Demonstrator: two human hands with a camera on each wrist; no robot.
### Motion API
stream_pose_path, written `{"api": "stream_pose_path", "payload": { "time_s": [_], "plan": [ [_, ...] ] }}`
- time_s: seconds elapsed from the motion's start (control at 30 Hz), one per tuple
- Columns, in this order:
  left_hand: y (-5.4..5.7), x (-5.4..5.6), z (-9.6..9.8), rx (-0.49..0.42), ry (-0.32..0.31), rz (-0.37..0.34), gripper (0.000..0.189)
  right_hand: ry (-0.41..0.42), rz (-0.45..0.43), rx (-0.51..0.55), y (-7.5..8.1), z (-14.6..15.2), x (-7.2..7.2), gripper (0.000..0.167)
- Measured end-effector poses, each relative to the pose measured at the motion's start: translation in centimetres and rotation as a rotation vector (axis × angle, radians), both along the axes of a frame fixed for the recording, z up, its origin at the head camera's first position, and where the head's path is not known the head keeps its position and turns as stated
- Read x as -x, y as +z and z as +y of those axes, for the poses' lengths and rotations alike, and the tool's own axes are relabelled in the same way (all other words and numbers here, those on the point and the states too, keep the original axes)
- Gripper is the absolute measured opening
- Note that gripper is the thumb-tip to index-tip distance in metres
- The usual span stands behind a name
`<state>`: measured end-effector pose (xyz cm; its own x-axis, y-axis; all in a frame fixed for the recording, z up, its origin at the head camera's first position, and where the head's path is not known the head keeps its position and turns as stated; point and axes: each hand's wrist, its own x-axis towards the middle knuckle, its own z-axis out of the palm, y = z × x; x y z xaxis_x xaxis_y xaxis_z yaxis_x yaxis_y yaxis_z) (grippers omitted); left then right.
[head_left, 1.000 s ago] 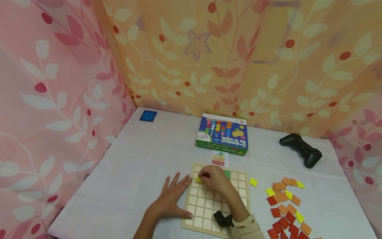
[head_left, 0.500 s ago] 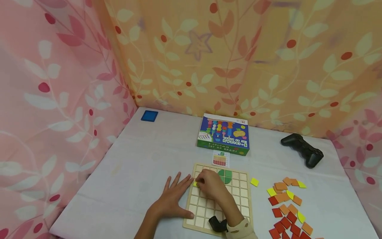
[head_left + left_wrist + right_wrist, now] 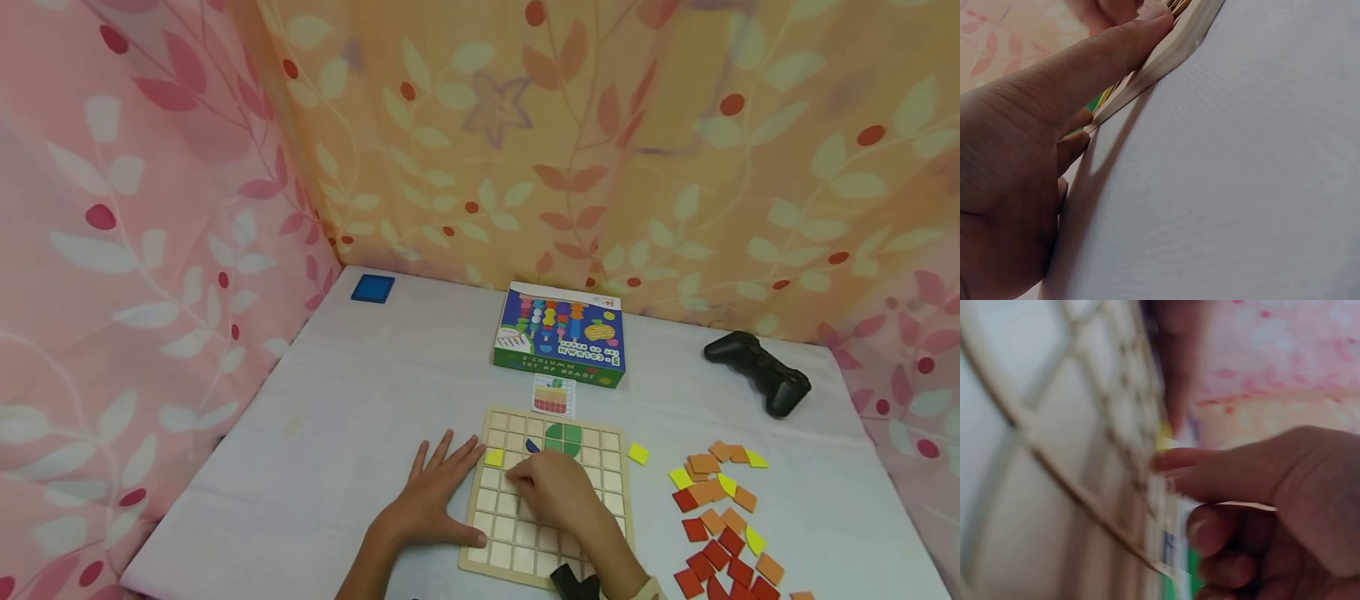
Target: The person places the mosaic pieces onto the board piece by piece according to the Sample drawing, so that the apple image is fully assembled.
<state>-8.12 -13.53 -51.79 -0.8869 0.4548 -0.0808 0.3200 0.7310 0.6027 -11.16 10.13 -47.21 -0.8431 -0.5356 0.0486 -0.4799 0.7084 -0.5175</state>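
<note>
A wooden grid board [image 3: 517,575] lies on the white table. My left hand [image 3: 427,496] is beside its left edge with fingers spread, the thumb reaching over the rim; the left wrist view shows that thumb [image 3: 1097,62] on the board's edge. In the left column sits a yellow square tile [image 3: 493,457]. Green pieces [image 3: 572,434] and a dark blue piece [image 3: 532,446] sit further up the board. Over the middle of the grid is my right hand [image 3: 558,492], its fingers loosely bent. In the blurred right wrist view, the right hand [image 3: 1254,494] shows nothing between thumb and forefinger.
Right of the board lies a loose yellow square [image 3: 638,453], then scattered orange tiles [image 3: 703,463] and red tiles [image 3: 701,567]. Behind it are a small picture card [image 3: 553,395], a boxed bead set [image 3: 558,333], a black game controller [image 3: 757,372] and a blue square [image 3: 372,288].
My right hand has left the yellow square tile in the board's left column and moved right and toward me. The blue piece now shows. My left hand has stayed in place.
</note>
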Motion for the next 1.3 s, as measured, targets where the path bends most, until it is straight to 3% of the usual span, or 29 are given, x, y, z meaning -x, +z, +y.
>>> {"api": "stream_pose_path", "payload": {
  "time_s": [0.1, 0.2, 0.37, 0.47, 0.8, 1.3],
  "plan": [
    [0.1, 0.0, 0.2, -0.010, 0.004, -0.004, 0.122, -0.054, -0.033, -0.015, 1.3, 2.4, 0.3, 0.014],
    [0.2, -0.1, 0.4, -0.013, 0.012, -0.009, 0.122, -0.186, -0.048, -0.059, 2.1, 5.6, 1.4, 0.014],
    [0.2, -0.3, 0.4, -0.021, 0.006, -0.014, 0.121, -0.433, -0.144, -0.142, 2.4, 11.1, 2.8, 0.016],
    [0.0, -0.3, 0.2, -0.018, 0.004, 0.008, 0.121, -0.518, -0.186, -0.138, 2.1, 12.9, 3.2, 0.020],
    [0.1, 0.0, 0.1, -0.005, 0.004, -0.001, 0.123, -0.587, -0.259, -0.118, 0.2, 14.1, 3.9, 0.023],
    [0.3, 0.1, 0.2, 0.018, 0.023, -0.017, 0.124, -0.555, -0.251, -0.104, -0.3, 14.1, 3.7, 0.024]
  ]
}}
